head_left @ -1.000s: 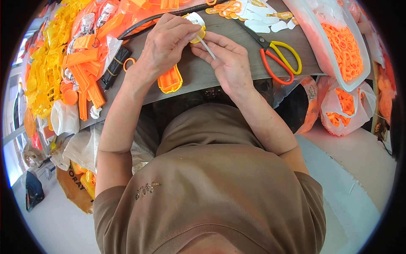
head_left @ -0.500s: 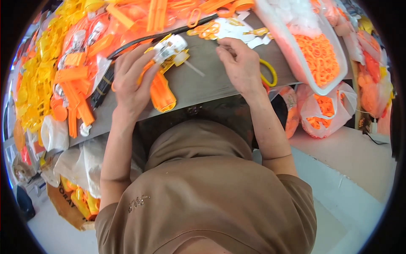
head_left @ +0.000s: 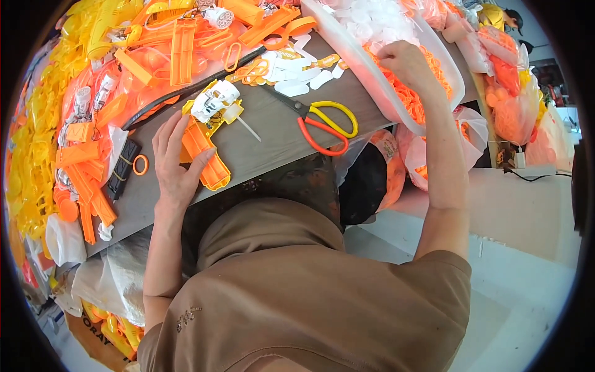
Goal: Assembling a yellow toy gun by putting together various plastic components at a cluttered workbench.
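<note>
My left hand [head_left: 175,162] rests around an open toy housing [head_left: 214,167] on the table, thumb on one side and fingers on the other. The housing is orange with a curved, grip-like end and a yellow part; a round white mechanism [head_left: 217,100] sits at its far end, and a thin pale rod sticks out from it. My right hand [head_left: 409,65] is over a white plastic bin [head_left: 455,93], fingers bent down at the small orange loops [head_left: 403,93] inside. Whatever its fingertips hold is hidden.
Scissors [head_left: 304,110] with red and yellow handles lie right of the housing. Beyond them are white oval pieces [head_left: 291,87]. Orange parts [head_left: 83,167] and yellow parts [head_left: 37,155] heap at the left. An orange ring [head_left: 141,165] lies beside a black bundle [head_left: 124,168].
My right hand has moved right, from above the table into the bin of orange loops, uncovering the scissors. My left hand stays at the housing. The whole view has shifted.
</note>
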A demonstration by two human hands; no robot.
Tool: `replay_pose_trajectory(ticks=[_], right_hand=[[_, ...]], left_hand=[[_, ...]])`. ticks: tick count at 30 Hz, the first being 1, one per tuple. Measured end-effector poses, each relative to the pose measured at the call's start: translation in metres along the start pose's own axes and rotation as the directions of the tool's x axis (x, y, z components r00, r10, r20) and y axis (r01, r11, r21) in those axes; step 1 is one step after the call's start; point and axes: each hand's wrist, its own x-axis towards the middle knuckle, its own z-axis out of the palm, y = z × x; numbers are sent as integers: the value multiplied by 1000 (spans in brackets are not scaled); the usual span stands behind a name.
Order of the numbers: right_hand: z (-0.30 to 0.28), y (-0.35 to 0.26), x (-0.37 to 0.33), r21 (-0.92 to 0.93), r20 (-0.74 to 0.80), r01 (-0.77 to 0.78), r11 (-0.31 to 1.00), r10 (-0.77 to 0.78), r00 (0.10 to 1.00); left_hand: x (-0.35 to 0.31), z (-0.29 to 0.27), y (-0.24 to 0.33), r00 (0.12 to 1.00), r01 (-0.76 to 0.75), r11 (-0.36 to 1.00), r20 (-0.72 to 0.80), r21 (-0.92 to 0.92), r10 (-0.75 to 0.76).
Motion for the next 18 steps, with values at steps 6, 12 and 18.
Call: replay_pose_trajectory(ticks=[6,12,18], right_hand=[[20,-9,23,-203,17,108,973,-107,994],[21,-4,17,-226,-41,148,963,-161,986],[-30,-65,-28,636,-195,21,772,134,972]], left_hand=[[-4,2,-4,999,-13,999,-31,-36,12],[-3,2,-3,998,-17,995,-56,-97,11],[0,-21,13,963,-128,991,-242,-24,118]])
